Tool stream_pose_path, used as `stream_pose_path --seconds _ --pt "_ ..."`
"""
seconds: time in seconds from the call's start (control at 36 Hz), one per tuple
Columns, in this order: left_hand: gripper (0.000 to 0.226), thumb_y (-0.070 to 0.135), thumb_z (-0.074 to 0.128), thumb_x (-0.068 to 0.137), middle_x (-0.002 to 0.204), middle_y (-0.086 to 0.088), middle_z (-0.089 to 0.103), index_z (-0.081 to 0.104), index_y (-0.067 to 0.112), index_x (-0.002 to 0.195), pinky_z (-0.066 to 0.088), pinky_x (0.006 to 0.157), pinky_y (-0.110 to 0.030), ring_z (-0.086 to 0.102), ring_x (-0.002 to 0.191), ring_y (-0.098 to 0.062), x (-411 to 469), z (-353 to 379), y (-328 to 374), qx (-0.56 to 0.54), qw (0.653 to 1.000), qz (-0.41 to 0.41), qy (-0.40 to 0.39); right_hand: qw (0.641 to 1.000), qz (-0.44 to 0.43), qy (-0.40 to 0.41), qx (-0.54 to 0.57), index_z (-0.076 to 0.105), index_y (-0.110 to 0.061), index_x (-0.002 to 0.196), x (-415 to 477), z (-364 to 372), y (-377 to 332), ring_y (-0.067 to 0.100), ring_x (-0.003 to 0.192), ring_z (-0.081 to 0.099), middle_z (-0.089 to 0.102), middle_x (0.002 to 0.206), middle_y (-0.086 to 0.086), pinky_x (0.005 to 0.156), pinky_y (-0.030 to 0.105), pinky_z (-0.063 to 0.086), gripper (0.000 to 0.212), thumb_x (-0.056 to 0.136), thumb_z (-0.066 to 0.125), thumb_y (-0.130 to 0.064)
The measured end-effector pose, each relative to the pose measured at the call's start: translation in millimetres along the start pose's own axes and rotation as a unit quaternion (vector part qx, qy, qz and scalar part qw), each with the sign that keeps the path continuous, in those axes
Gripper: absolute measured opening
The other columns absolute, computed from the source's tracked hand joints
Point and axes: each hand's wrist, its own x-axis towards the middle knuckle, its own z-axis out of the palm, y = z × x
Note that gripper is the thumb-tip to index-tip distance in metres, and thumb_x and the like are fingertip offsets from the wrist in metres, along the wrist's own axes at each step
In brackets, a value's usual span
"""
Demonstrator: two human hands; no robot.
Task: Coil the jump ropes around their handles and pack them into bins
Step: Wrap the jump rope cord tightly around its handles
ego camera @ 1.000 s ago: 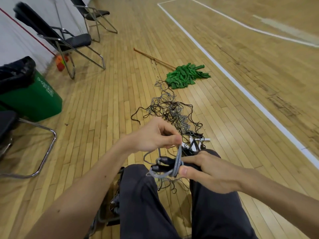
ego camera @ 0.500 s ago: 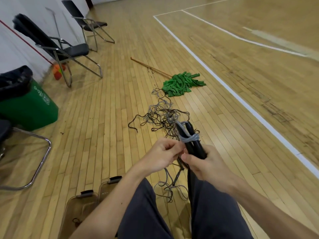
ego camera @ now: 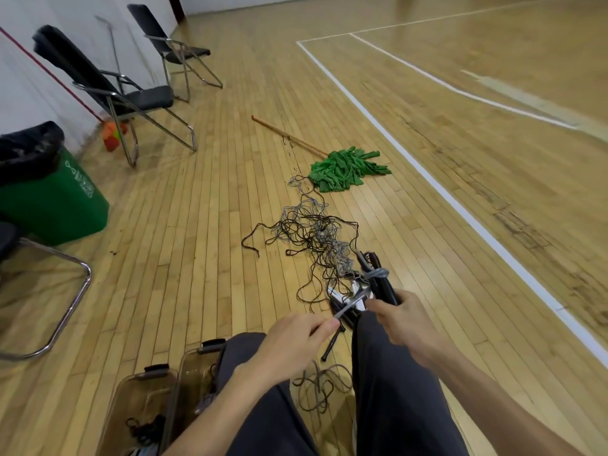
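Wooden gym floor (ego camera: pixel 197 258). Right hand (ego camera: pixel 399 319) grip clasps black handles (ego camera: pixel 381 281), centre right; left hand (ego camera: pixel 296 337) pinches their grey rope (ego camera: pixel 352 302), barely wound. Tangled ropes (ego camera: pixel 316 235) mid-frame await coiling; bins (ego camera: pixel 154 373) lower left hold little.

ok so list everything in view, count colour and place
handles: two, black, in the right hand
grey rope: one, grey, wound round the handles, end running to the left hand
rope tangle: one, grey and dark, floor ahead
loose handles: a few, black and white, floor by the knees
bins: two, clear, floor at lower left
mop: one, green head, floor beyond the tangle
chairs: three, black, along the left
trash can: one, green, black bag, far left
left hand: one, pinching the rope end
right hand: one, gripping the handles
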Motion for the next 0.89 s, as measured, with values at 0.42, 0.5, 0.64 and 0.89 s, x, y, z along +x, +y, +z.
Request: stream_pose_path --seconds 0.42,0.5,0.64,0.89 --pt "0.041 0.051 0.031 0.105 0.08 0.007 0.055 0.06 0.022 0.107 0.041 0.061 -0.024 0.052 0.069 -0.011 -22 -26 18 0.265 0.963 0.036 0.014 0.995 0.064 0.01 -0.071 0.061 -0.011 0.101 26 8 26 0.009 0.039 0.032 0.044 0.054 -0.004 0.037 0.022 0.025 0.009 0.094 0.066 -0.013" --pt "0.039 0.047 0.03 0.107 0.083 0.007 0.051 0.058 0.019 0.104 0.041 0.064 -0.025 0.047 0.069 -0.011 -23 -32 28 0.316 0.946 0.075 0.003 0.992 0.064 -0.045 -0.103 0.062 -0.009 0.103 23 16 27 0.009 0.041 0.033 0.044 0.054 -0.006 0.037 0.023 0.027 0.014 0.097 0.065 -0.021" --pt "0.041 0.043 0.035 0.107 0.092 0.003 0.055 0.062 0.013 0.109 0.05 0.071 -0.029 0.05 0.076 -0.014 -20 -51 42 0.362 0.922 0.133 -0.044 0.944 0.118 -0.192 -0.241 0.058 -0.014 0.085 10 40 26 0.011 0.041 0.028 0.039 0.055 -0.003 0.038 0.023 0.025 0.019 0.098 0.063 -0.026" --pt "0.048 0.053 0.04 0.099 0.09 0.008 0.057 0.066 0.013 0.103 0.055 0.071 -0.027 0.056 0.077 -0.008 -9 -78 38 0.394 0.9 0.179 -0.057 0.861 0.179 -0.32 -0.352 0.058 -0.014 0.081 0 53 21 0.013 0.042 0.022 0.039 0.049 -0.005 0.038 0.023 0.02 0.021 0.101 0.051 -0.017"
